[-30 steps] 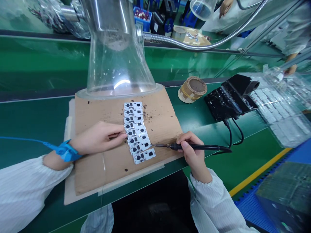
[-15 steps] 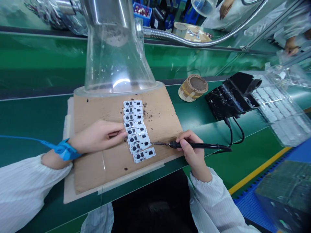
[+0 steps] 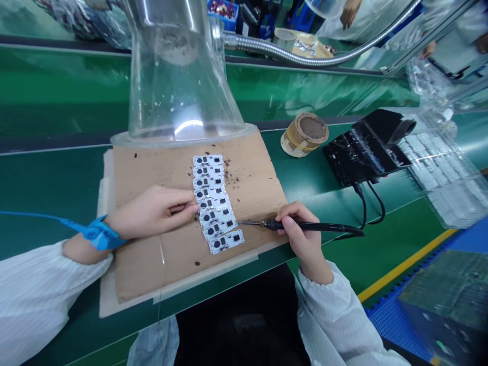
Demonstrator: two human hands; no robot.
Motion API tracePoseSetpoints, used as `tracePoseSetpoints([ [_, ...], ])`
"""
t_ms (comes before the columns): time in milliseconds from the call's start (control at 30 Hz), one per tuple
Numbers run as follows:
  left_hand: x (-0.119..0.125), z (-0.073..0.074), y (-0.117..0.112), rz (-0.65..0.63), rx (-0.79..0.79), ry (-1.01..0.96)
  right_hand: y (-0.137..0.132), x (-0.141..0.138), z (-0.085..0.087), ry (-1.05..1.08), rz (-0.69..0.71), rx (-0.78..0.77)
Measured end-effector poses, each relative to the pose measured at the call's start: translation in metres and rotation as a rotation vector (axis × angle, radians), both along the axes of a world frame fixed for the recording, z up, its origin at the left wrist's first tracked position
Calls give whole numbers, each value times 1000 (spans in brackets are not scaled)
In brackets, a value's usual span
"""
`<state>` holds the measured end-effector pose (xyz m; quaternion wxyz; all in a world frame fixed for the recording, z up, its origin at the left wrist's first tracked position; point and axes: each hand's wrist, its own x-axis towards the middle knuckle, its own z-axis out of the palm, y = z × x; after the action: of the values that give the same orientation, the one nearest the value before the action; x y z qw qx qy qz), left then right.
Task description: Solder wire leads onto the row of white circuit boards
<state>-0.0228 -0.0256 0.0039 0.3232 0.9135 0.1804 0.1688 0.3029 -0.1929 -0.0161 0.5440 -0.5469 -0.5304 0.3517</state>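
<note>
A strip of several small white circuit boards (image 3: 214, 201) lies on a brown cardboard mat (image 3: 152, 254). My left hand (image 3: 152, 211), with a blue wrist strap (image 3: 97, 233), rests on the mat; its fingers are pinched together at the strip's left edge, on something thin that I cannot make out. My right hand (image 3: 301, 234) grips a black soldering iron (image 3: 305, 226) like a pen. The iron's tip touches the right edge of the strip near its lower boards.
A clear funnel-shaped hood (image 3: 179, 76) stands at the mat's far edge, with a flexible metal hose (image 3: 305, 58) behind. A brown tape roll (image 3: 304, 133) and a black soldering station (image 3: 366, 147) sit to the right. Other people's hands (image 3: 348, 11) work at the back.
The view has shifted slightly. Both hands stay nearly in place, with the iron's tip still at the strip's right edge.
</note>
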Motion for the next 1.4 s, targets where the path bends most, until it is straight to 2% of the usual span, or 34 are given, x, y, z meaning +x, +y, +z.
tracePoseSetpoints([
  [1033, 0, 4, 0, 2, -5, 17, 0, -1, 0, 19, -6, 3],
  [1300, 1, 6, -1, 15, -31, 8, 4, -3, -2, 190, -138, 74],
  [1400, 1, 8, 0, 48, -36, -6, 6, -6, 0, 237, -135, 71],
])
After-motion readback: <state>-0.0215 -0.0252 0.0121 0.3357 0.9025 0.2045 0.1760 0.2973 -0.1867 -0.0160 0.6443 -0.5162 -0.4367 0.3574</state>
